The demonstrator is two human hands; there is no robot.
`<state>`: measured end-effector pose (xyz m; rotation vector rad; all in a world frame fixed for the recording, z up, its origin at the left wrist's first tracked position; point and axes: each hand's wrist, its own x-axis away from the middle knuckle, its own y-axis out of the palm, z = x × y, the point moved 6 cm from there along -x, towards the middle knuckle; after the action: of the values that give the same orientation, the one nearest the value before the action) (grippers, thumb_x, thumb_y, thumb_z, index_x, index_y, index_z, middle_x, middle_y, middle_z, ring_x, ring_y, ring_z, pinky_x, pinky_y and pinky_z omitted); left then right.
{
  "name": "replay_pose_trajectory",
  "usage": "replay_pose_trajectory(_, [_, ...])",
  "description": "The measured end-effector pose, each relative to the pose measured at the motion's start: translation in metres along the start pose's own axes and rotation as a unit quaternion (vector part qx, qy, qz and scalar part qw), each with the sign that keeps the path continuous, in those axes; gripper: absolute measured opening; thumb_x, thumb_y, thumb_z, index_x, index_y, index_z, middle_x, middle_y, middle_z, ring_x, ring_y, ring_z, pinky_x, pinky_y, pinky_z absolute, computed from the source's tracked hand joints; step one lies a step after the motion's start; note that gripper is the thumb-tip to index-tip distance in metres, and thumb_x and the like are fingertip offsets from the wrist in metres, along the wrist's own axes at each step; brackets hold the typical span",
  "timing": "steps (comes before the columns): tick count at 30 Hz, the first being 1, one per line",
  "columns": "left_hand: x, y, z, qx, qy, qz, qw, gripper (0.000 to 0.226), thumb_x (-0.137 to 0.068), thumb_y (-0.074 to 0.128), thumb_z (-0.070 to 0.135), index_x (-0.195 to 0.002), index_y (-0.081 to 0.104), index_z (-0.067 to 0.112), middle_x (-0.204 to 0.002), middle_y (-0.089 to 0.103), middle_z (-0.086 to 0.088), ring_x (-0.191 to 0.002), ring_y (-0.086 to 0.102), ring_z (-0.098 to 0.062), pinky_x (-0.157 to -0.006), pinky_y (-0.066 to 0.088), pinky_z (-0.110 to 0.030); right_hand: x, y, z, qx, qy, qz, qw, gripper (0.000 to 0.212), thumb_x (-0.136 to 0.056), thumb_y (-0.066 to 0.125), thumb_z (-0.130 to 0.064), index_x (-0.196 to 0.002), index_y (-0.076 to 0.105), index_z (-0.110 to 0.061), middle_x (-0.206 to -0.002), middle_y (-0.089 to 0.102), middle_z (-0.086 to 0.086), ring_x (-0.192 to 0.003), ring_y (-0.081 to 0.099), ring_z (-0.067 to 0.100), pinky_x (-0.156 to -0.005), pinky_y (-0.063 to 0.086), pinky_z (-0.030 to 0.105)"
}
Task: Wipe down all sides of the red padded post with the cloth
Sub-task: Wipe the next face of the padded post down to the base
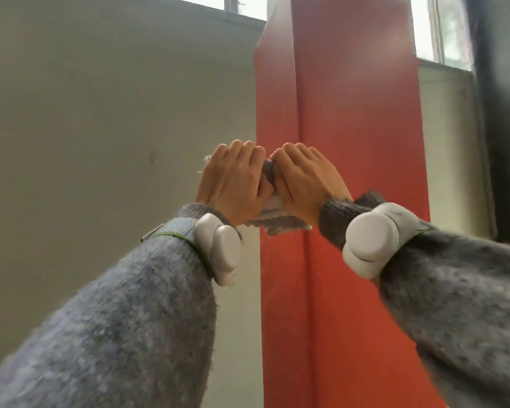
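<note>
Both hands are working side by side at the near corner. The left hand and right hand are each curling fingers over the cloth, bunching it against the red padded post, which is standing upright before the grey wall. The grip is looking firm, but the cloth is wadded, so it is likely touching only a narrow strip and missing the flat faces. A loose edge is hanging below the palms and could be slipping free on a long stroke. The far sides are hidden and easy to skip.
</note>
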<state>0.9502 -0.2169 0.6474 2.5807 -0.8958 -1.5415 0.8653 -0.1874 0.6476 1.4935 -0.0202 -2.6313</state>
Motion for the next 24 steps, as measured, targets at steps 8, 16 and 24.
replay_pose_trajectory(8, [0.043, 0.029, -0.046, 0.055, -0.053, 0.082, 0.994, 0.025, -0.084, 0.036, 0.019, -0.066, 0.050, 0.009, -0.060, 0.050, -0.007, -0.054, 0.043, -0.023, -0.059, 0.021, -0.030, -0.025, 0.044, -0.039, 0.102, -0.019, -0.064, 0.993, 0.029, -0.087, 0.036, -0.020, -0.072, 0.057, -0.006, -0.067, 0.057, 0.009, -0.057, 0.051, 0.025, -0.056, 0.043, 0.029])
replay_pose_trajectory(16, [0.039, 0.071, -0.041, 0.164, -0.102, 0.145, 0.970, 0.023, -0.083, 0.038, 0.017, -0.067, 0.051, 0.008, -0.062, 0.051, -0.009, -0.055, 0.045, -0.025, -0.060, 0.022, -0.032, -0.030, 0.055, -0.023, 0.223, -0.037, -0.122, 0.966, 0.022, -0.084, 0.040, -0.019, -0.075, 0.057, -0.008, -0.069, 0.057, 0.007, -0.061, 0.053, 0.025, -0.065, 0.037, 0.029])
replay_pose_trajectory(24, [0.014, 0.088, -0.037, 0.222, -0.074, 0.200, 0.951, 0.022, -0.081, 0.038, 0.019, -0.067, 0.052, 0.007, -0.062, 0.051, -0.009, -0.055, 0.046, -0.026, -0.060, 0.023, -0.033, -0.037, 0.050, -0.009, 0.314, -0.019, -0.138, 0.939, 0.026, -0.081, 0.038, -0.019, -0.076, 0.059, -0.005, -0.071, 0.059, 0.009, -0.062, 0.055, 0.028, -0.066, 0.041, 0.033])
